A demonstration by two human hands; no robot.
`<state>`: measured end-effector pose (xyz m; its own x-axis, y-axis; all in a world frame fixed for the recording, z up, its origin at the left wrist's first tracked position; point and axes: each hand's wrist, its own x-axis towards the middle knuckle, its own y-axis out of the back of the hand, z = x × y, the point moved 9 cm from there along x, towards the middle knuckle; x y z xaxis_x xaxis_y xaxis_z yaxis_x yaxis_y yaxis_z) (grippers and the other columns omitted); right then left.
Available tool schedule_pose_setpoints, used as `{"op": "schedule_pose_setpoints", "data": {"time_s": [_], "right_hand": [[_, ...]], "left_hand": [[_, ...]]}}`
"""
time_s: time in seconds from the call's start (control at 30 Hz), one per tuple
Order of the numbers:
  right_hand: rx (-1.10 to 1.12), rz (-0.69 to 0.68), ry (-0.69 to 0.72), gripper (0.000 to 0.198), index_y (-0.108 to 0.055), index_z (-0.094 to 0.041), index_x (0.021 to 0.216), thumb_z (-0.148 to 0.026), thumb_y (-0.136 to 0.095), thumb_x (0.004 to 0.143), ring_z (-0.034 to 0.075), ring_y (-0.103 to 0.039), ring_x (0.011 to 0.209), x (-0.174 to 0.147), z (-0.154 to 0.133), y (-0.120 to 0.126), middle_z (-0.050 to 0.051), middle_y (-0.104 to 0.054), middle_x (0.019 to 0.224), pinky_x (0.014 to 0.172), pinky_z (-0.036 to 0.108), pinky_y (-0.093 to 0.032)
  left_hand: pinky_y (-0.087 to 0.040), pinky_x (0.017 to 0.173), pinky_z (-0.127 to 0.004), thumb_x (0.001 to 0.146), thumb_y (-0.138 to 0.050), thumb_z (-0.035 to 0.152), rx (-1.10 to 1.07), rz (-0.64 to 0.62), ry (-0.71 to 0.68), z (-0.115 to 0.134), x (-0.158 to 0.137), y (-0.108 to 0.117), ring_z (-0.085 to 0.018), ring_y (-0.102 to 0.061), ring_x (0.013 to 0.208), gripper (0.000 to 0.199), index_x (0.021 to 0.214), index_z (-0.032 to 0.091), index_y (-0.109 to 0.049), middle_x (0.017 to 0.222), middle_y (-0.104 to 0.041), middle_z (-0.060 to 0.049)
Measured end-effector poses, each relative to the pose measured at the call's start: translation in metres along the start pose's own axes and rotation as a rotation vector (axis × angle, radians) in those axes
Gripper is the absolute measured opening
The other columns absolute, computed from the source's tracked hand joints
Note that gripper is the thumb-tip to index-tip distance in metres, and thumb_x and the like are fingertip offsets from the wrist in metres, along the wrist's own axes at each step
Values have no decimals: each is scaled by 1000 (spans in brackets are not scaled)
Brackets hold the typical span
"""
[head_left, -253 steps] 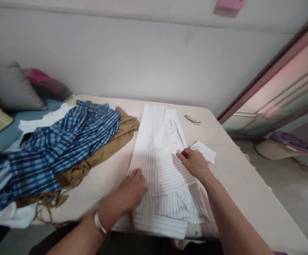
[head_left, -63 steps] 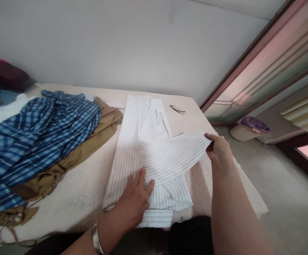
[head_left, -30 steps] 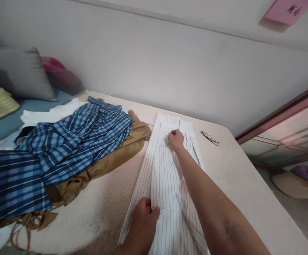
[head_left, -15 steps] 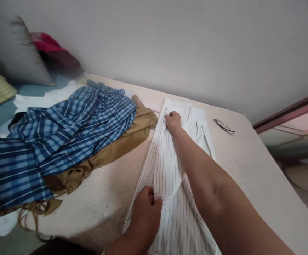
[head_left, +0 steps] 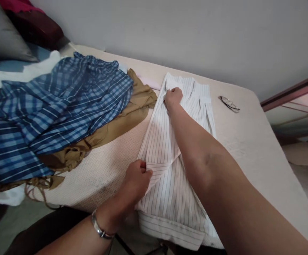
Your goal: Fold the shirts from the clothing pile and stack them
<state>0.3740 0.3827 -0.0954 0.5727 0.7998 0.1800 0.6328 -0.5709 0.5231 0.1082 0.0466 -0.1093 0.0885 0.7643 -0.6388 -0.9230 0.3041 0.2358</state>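
Observation:
A white shirt with thin dark stripes (head_left: 170,198) lies lengthwise on the bed, its near end hanging over the front edge. My left hand (head_left: 138,179) pinches the end of a long folded strip of it, which looks like a sleeve, at the shirt's left side. Farther up, my right hand (head_left: 173,97) is closed on the same strip near the shirt's far end, the fingertips partly hidden. My right forearm crosses over the shirt's right half.
Left of the shirt, a blue plaid garment (head_left: 71,99) lies over a brown one (head_left: 117,122). Eyeglasses (head_left: 228,103) rest on the bed (head_left: 249,148) to the right. A grey pillow (head_left: 5,35) sits at the far left, and a wall runs behind the bed.
My left hand has drawn the strip's end leftward, toward the shirt's left edge. My right hand keeps its hold at the far end. The view has tipped downward, showing the near hem.

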Motion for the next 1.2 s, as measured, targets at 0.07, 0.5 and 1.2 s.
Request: {"op": "schedule_pose_setpoints", "data": {"time_s": [0.07,0.5,1.2], "right_hand": [[11,-29,39,8,-53,-17,92,-23,-48,94,27,-54,112,5,-2,-3,9,-57,100,105,54,-40],[-424,-424,524,71,-40,-16,152,-61,-49,98,39,-24,152,-180,-29,62,19,-35,162,122,65,-16],[-5,-260,-134,29,-63,-18,87,-45,-55,95,17,-70,72,-259,23,327,5,-72,84,69,28,-50]], "left_hand": [[-52,73,-34,86,-67,29,291,-2,-73,16,-2,11,-22,-69,77,14,89,15,-66,84,-72,-10],[-14,120,-68,101,-49,32,1181,-62,-714,45,-20,-24,-40,-9,158,62,159,20,-32,172,-13,-18],[-32,119,-56,102,-37,18,1238,40,-1077,85,-40,-47,-30,-59,129,36,126,13,-63,139,-63,-18]]}}
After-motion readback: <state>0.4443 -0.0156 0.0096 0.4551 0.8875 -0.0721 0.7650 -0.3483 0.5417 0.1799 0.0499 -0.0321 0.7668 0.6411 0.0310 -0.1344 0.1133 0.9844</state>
